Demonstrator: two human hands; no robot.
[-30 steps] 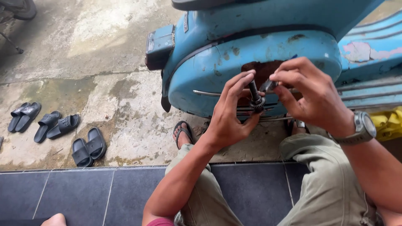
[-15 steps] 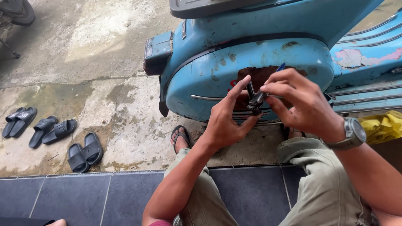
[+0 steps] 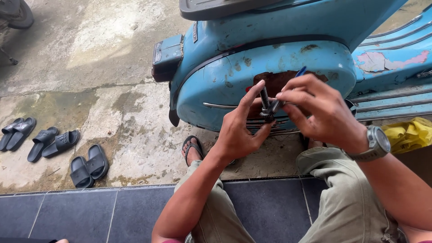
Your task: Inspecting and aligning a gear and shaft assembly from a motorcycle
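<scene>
My left hand (image 3: 238, 130) pinches a dark threaded bolt (image 3: 265, 105) upright between thumb and forefinger; my right hand (image 3: 321, 110) closes on a blue-handled tool (image 3: 288, 87), its tip meeting the bolt; I can't make out the tip's shape; behind them, a worn blue scooter (image 3: 270, 58) with a rusted patch; stained concrete floor (image 3: 112, 76) below, dark tiles (image 3: 90, 211) nearer me; three pairs of black sandals (image 3: 54, 146) to the left; a yellow cloth (image 3: 409, 132) cut off at right.
</scene>
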